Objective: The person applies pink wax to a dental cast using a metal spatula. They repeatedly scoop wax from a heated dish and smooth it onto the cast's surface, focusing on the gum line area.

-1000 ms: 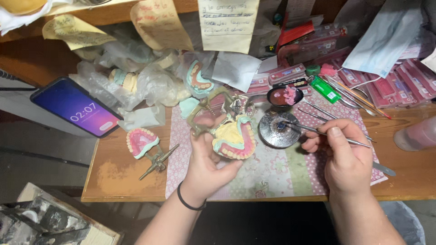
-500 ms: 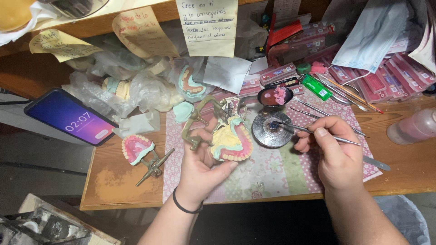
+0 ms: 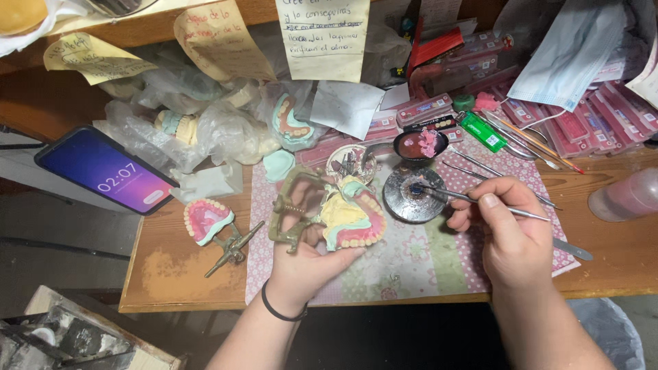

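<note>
My left hand (image 3: pixel 301 264) grips a dental model (image 3: pixel 351 218) with yellow plaster, a green wax rim and a row of teeth, mounted on a greenish metal articulator (image 3: pixel 293 205). My right hand (image 3: pixel 507 229) pinches a thin metal instrument (image 3: pixel 473 199) whose tip rests in a small round dark dish (image 3: pixel 413 194). Just behind the dish sits a spoon-like ladle with pink wax (image 3: pixel 421 144). A second denture model (image 3: pixel 205 220), pink with teeth on a small metal frame, lies on the wood to the left.
A phone (image 3: pixel 106 170) with a lit screen lies at the left. Plastic bags with plaster casts (image 3: pixel 205 127) are heaped behind. Several slim tools (image 3: pixel 521 140), red tooth cards (image 3: pixel 576 123), a green lighter (image 3: pixel 483 131) and a pink bottle (image 3: pixel 627 195) fill the right. A patterned mat (image 3: pixel 418 257) covers the bench.
The view has shifted slightly. My right hand has brought the instrument's tip down into the dark dish. My left hand keeps the model in nearly the same place.
</note>
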